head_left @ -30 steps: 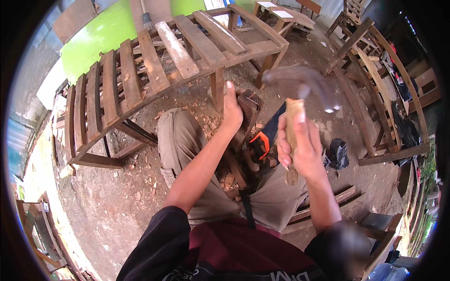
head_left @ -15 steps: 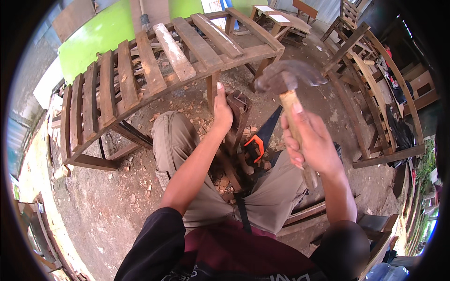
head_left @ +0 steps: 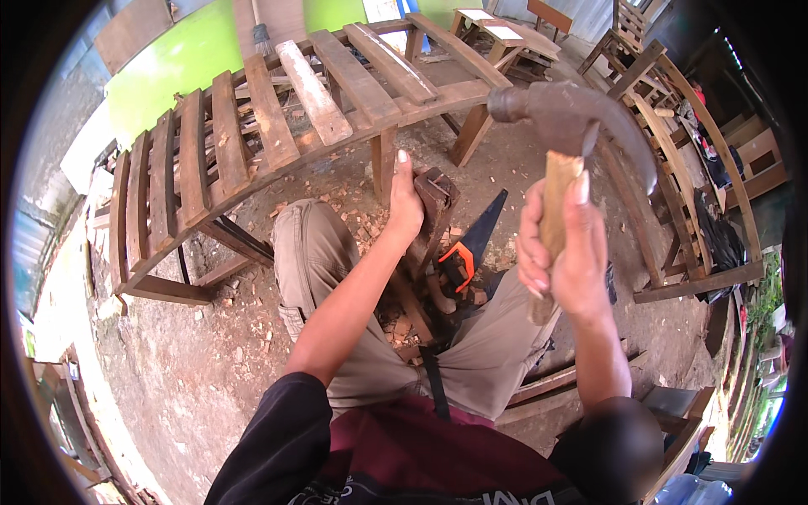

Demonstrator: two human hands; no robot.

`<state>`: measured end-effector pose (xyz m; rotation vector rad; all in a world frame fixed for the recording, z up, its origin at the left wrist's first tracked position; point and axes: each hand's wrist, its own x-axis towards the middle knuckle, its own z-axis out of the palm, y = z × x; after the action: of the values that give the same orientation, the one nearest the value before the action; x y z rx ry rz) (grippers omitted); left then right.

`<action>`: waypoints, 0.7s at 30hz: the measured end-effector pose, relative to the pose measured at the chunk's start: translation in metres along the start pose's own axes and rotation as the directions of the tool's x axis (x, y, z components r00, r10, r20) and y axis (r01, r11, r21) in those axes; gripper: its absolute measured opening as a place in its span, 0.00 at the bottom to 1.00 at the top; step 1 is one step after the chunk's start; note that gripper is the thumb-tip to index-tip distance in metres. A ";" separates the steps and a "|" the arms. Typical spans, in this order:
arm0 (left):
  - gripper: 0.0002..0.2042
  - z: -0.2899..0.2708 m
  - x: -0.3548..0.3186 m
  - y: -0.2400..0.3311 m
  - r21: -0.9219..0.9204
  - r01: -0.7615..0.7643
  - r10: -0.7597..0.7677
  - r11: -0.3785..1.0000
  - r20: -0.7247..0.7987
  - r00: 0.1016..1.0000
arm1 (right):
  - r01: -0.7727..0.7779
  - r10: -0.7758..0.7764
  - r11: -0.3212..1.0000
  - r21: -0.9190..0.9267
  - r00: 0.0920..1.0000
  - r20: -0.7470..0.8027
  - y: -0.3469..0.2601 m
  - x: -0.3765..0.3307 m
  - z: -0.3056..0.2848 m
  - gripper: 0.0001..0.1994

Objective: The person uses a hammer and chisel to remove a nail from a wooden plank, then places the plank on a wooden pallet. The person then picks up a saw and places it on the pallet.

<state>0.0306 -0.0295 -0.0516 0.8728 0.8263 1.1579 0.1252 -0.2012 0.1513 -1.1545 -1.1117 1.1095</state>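
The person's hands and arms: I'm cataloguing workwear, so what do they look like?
The left hand and right hand are bare, with no gloves or watch visible. The short, near-black fabric left sleeve ends near the elbow; the dark fabric right sleeve is partly blurred. Between them is a maroon-and-black fabric shirt with pale printing.

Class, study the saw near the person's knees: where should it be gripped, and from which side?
Probably by its orange handle, from above and slightly right. The handle forms the saw's near end, the dark blade points away, and the wooden block crowds its left.
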 end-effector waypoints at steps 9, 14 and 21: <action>0.38 0.002 0.004 -0.006 -0.066 0.078 -0.077 0.995 0.017 0.997 | 0.018 -0.021 0.997 -0.069 0.999 -0.042 0.001 0.000 -0.003 0.25; 0.38 -0.003 0.018 -0.010 -0.156 0.094 -0.088 0.983 0.045 0.995 | -0.391 0.391 0.889 -0.237 0.919 -0.051 0.031 0.004 -0.012 0.24; 0.36 0.008 -0.002 0.009 -0.090 0.032 -0.033 0.995 -0.017 0.999 | 0.057 -0.060 0.994 -0.098 0.998 -0.025 0.022 -0.002 -0.003 0.27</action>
<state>0.0334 -0.0314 -0.0396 0.7730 0.7944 1.1669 0.1261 -0.2021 0.1288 -1.2020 -1.1816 1.0003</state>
